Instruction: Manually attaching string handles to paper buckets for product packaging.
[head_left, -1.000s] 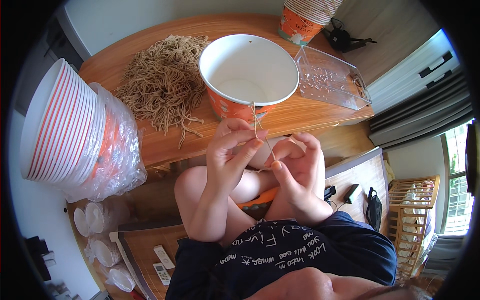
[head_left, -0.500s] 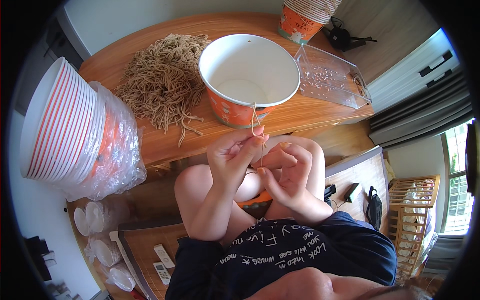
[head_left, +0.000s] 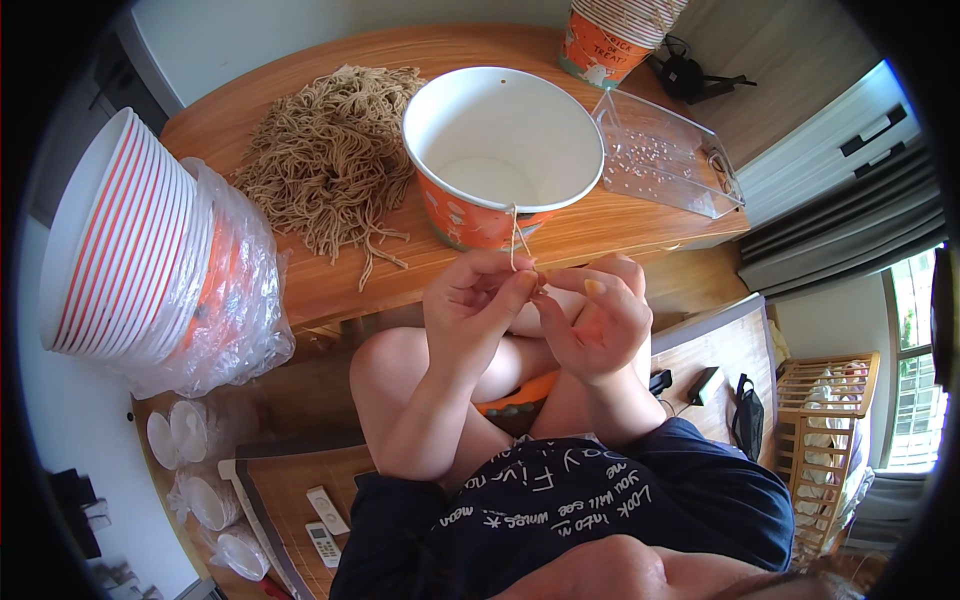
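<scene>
An orange paper bucket with a white inside stands at the front edge of the wooden table, its mouth tipped toward me. A thin beige string comes through its near rim and runs down to my fingers. My left hand pinches the string between thumb and forefinger just below the rim. Close against it, my right hand has thumb and forefinger pressed together on the string's end. Fingertips hide most of the part between them. Left of the bucket lies a loose heap of beige strings.
Nested white-rimmed buckets, partly in clear plastic, stand at the left. A clear tray with small pale bits lies right of the bucket. Another bucket stack stands at the back. Remotes lie low on the left.
My right hand has moved up and slightly right, bringing its fingertips against the left ones. The length of string that hung between the hands is now gathered at the fingertips.
</scene>
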